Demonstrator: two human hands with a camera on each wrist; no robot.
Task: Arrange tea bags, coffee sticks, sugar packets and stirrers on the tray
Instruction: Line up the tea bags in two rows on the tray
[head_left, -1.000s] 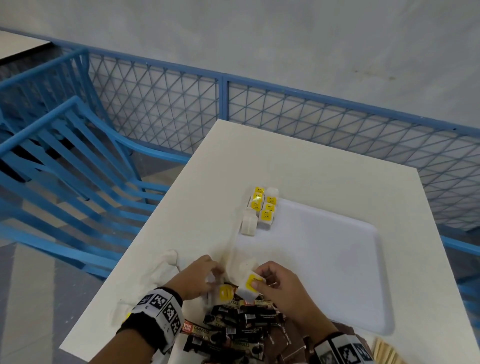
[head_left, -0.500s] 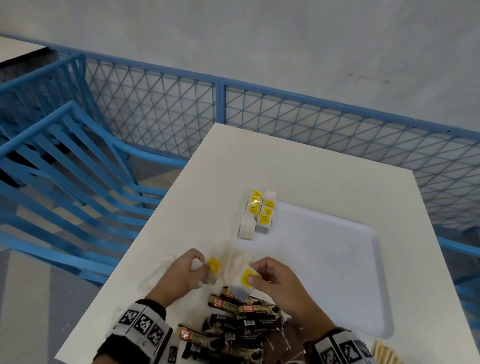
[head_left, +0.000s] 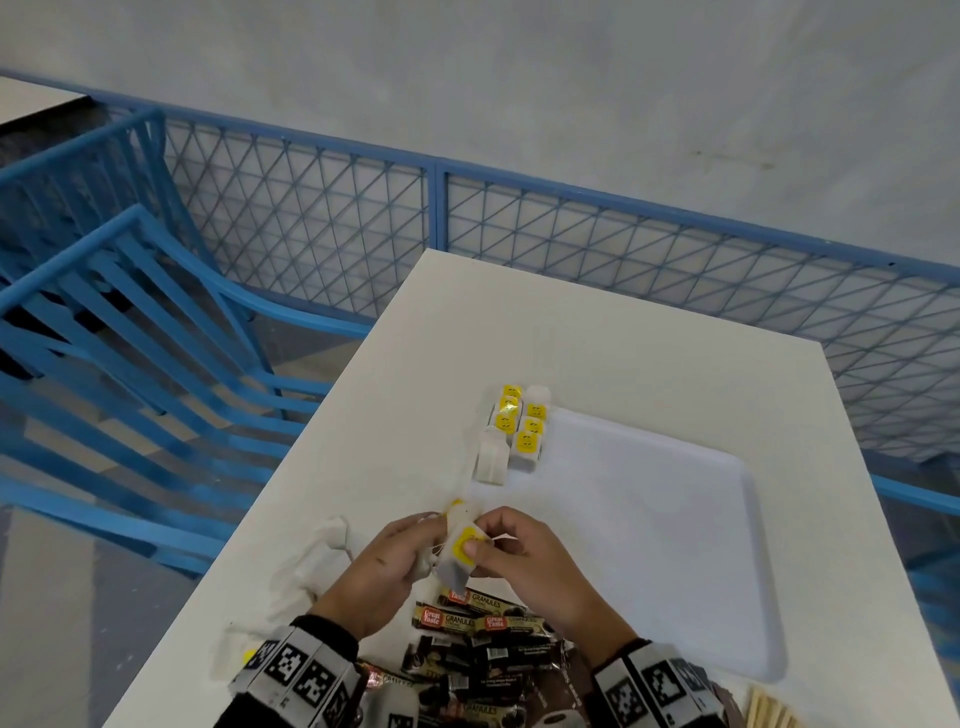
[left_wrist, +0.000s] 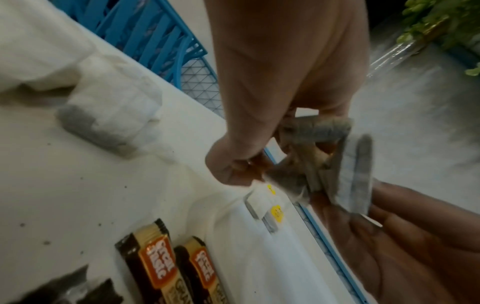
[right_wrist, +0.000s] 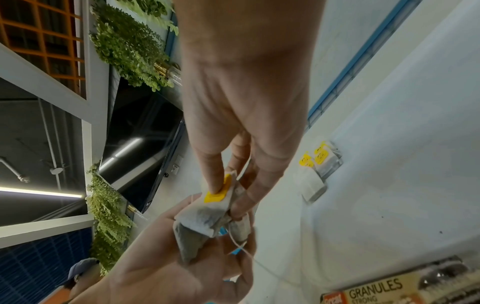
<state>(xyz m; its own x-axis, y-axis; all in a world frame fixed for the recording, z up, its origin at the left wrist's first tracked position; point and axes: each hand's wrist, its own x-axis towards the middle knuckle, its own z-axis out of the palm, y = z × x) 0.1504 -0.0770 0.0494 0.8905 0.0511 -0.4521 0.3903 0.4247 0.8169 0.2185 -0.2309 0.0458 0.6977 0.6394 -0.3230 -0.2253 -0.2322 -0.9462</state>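
Both hands meet above the table's near edge over a small bunch of tea bags (head_left: 460, 551). My right hand (head_left: 480, 548) pinches one bag with the thumb on its yellow tag (right_wrist: 217, 193). My left hand (head_left: 428, 543) grips another bag (left_wrist: 315, 131) right against it, and strings trail between them. The white tray (head_left: 675, 545) lies ahead to the right. Several tea bags (head_left: 519, 423) sit in two rows at its far left corner. Coffee sticks (head_left: 478, 621) are piled under my wrists. Wooden stirrers (head_left: 769, 709) show at the bottom right.
Loose white tea bags (head_left: 317, 556) lie on the table (head_left: 597, 332) left of my left hand. A blue chair (head_left: 130, 332) stands at the table's left side and a blue mesh railing (head_left: 623, 244) runs behind it.
My left hand has moved right with its tea bag and joined the right hand. The two bags, held apart before, are now pressed together and raised slightly.
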